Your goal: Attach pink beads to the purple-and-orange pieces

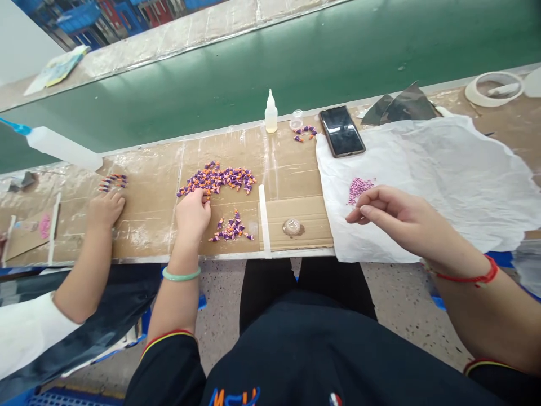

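Observation:
My left hand [193, 213], with a pale green bangle on the wrist, is at the near edge of a pile of small purple-and-orange figures [215, 178]. Its fingers are pinched on one of these figures, partly hidden by the hand. A smaller group of the same figures [232, 228] lies to its right. Over a white cloth [443, 169], my right hand [391, 211] hovers beside a heap of tiny pink pieces [359, 189]. Its thumb and fingertips are pressed together; anything between them is too small to see. Between my hands, a small clear round dish [292, 226] sits on cardboard [274, 211].
A dropper bottle [271, 115], a clear cap [297, 115], several more figures [305, 132] and a phone [342, 131] line the back. Tape [494, 90] lies far right. At left, a co-worker's hand [105, 207] touches figures near a slanted white bottle [63, 148].

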Demonstrator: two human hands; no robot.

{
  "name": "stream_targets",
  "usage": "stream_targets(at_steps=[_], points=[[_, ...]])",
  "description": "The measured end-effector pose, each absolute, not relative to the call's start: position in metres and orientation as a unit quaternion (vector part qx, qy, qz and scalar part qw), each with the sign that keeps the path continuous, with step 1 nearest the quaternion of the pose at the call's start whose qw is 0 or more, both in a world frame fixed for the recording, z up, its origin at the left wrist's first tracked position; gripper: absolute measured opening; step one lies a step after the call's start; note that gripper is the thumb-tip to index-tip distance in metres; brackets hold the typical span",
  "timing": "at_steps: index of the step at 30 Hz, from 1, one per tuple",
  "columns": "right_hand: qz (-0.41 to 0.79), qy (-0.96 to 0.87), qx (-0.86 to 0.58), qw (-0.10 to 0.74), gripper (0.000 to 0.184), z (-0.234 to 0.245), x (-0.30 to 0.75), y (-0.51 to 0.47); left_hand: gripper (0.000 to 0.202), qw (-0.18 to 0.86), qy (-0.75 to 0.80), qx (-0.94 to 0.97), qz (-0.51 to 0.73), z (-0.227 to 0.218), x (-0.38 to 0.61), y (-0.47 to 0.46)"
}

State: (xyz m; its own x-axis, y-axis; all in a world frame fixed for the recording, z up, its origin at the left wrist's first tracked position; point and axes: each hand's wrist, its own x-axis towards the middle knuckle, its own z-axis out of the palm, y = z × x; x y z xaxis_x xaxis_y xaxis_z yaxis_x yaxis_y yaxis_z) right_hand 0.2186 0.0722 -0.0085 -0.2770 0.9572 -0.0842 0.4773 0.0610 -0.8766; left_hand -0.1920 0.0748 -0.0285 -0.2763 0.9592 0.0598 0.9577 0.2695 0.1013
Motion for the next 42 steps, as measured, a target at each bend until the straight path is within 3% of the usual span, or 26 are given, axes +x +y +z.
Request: stream_targets(at_steps=[7, 14, 17, 20, 25, 31, 42], points=[[0.430, -0.622, -0.552, 0.352, 0.020, 0.004, 0.228, 0.068, 0.036, 0.014, 0.758, 0.652, 0.014, -0.016, -0.190, 0.073], [0.415, -0.581, -0.573, 0.403, 0.007, -0.005, 0.246, 0.066, 0.021, 0.185, 0.779, 0.533, 0.271, -0.010, -0.183, 0.060], [0.381, -0.620, -0.576, 0.373, 0.006, -0.018, 0.251, 0.069, 0.020, 0.235, 0.730, 0.489, 0.415, -0.008, -0.169, 0.052], [0.273, -0.714, -0.574, 0.294, 0.009, -0.035, 0.251, 0.075, 0.019, 0.254, 0.666, 0.492, 0.500, -0.004, -0.154, 0.045], [0.180, -0.772, -0.559, 0.244, 0.009, -0.056, 0.241, 0.086, 0.019, 0.438, 0.601, 0.445, 0.499, 0.002, -0.128, 0.031], [0.149, -0.778, -0.563, 0.234, 0.010, -0.064, 0.232, 0.094, 0.023, 0.546, 0.538, 0.446, 0.462, -0.008, -0.095, 0.018], [0.127, -0.779, -0.566, 0.240, 0.017, -0.075, 0.219, 0.097, 0.007, 0.405, 0.549, 0.588, 0.435, -0.006, -0.059, 0.006]])
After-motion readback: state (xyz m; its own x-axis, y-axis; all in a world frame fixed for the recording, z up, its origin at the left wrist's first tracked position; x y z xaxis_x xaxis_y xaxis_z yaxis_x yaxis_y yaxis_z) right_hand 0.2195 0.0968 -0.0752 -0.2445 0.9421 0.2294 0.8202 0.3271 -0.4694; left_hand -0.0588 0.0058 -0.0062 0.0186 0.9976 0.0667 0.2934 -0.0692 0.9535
